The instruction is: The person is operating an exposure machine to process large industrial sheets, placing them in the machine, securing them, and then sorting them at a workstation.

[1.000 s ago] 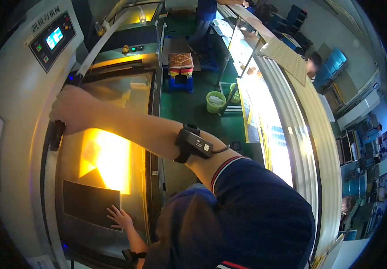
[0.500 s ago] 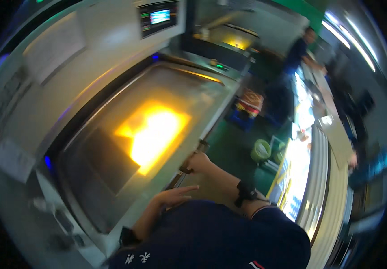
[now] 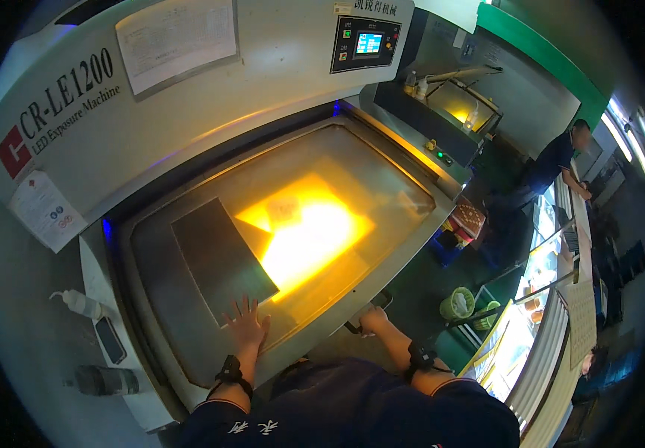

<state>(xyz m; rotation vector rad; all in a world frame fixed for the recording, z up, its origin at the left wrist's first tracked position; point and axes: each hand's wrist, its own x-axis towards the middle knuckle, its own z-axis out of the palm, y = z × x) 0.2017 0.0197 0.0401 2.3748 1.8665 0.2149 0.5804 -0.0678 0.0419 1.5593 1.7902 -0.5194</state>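
In front of me is the wide bed [image 3: 322, 313] of an exposure machine, covered by a clear sheet inside a metal frame. A bright yellow light patch [image 3: 315, 231] glows at its middle. Left of the glow lies a dark rectangular panel [image 3: 221, 254]. My left hand [image 3: 246, 327] is spread over the panel's near corner and the bed's front edge, fingers pointing away and holding nothing. At the front edge, to the right, my right hand [image 3: 371, 319] is closed around a dark bar handle [image 3: 387, 298].
A white squeeze bottle [image 3: 79, 304], a phone [image 3: 110, 340] and a dark bottle [image 3: 106, 380] sit on the left ledge. Above is a control panel [image 3: 366, 45]. Green baskets [image 3: 458, 303] and a lit table [image 3: 505, 336] stand right; another person [image 3: 554, 164] leans there.
My left hand has moved forward from beside my body onto the bed's front, its fingers spreading. My right hand stays on the handle. The view has shifted, and the dark panel shows more sharply.
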